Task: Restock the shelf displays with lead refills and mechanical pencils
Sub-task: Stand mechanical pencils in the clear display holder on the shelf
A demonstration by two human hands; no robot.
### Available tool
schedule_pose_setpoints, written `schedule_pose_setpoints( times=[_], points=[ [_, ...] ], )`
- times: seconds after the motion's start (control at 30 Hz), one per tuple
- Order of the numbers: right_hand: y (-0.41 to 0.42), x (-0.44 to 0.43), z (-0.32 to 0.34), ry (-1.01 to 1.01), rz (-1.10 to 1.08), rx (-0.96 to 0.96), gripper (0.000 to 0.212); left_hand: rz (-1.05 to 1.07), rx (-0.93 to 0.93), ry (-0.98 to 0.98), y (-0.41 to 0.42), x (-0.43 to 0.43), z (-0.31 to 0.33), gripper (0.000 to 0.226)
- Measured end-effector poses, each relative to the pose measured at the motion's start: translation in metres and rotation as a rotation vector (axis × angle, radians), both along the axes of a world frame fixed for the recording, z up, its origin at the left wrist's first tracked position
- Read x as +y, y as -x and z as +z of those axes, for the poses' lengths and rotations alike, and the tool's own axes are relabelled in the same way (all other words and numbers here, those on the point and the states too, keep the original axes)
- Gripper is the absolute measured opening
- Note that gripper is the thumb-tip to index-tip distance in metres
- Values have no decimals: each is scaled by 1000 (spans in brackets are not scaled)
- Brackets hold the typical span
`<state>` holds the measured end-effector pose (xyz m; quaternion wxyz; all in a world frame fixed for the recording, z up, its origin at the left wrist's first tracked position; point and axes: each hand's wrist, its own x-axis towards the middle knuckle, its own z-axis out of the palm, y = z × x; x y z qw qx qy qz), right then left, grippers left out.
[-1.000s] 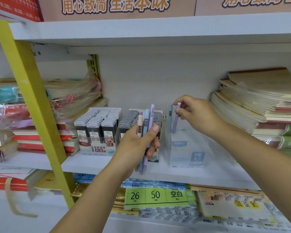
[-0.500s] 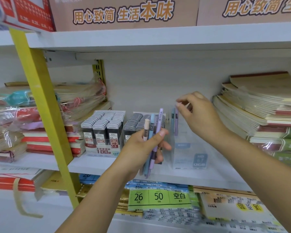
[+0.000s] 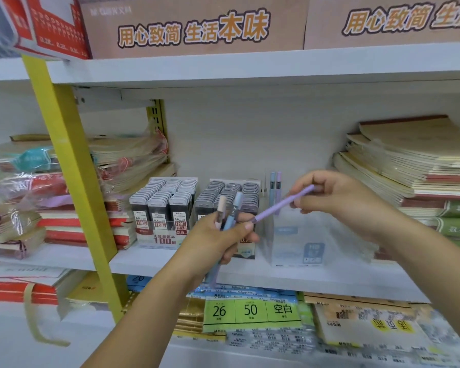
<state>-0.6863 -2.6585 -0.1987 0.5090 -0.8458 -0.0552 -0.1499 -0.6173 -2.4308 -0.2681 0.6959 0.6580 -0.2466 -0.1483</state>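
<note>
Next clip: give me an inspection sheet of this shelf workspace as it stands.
Surface: white shelf, stocked.
Job's things: refill displays, two, full; clear box holding two standing pencils.
Clutter: notebook stacks on the right, wrapped stacks on the left.
Hands: left hand grips pink and blue pencils; right hand pinches purple pencil by its upper end.
Cables: nothing seen.
Surroundings: yellow post; cartons above; price labels below.
</note>
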Motion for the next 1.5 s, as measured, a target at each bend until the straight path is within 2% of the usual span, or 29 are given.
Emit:
schedule_pose_setpoints(
  times=[0.07,0.13,0.2,0.33,0.4,0.47,0.53,0.6,0.63,0.73,0.9,1.17,1.5],
  points=[
    [3,-4,7,392,-83,-89,12,58,-60,-60,-4,3,6,9],
    [3,2,16,644,-82,-212,17,83,-129,-126,-7,4,13,7],
    [0,13,18,788,-11,-267,25,74,-196,-166,-8,2,20,7],
    [-10,19,14,935,50,-300,20,47,-255,-133,-12,-5,22,7],
    [-14,5,17,869,-64,-329,17,79,-220,-65,-16,-7,17,7],
    [-18,-9,19,604,-184,-341,8,93,-180,-25,-18,-7,12,6],
    [-26,-14,17,309,-175,-318,14,86,-178,-27,-18,-8,8,13],
    [-36,-13,11,124,-104,-271,25,77,-189,-28,-18,-9,6,19],
    [-40,-13,8,121,-93,-258,30,73,-198,-26,-19,-10,6,20],
    [-55,-15,-3,295,-143,-257,57,83,-197,-18,-17,-11,5,22],
    [-72,-16,-16,437,-217,-307,48,128,-209,-27,-17,-11,3,22],
    [-77,-11,-20,535,-230,-280,45,167,-255,-85,-16,-11,2,33],
    [-79,0,-19,587,-287,-212,40,167,-253,-89,-15,-9,2,35]
  ],
)
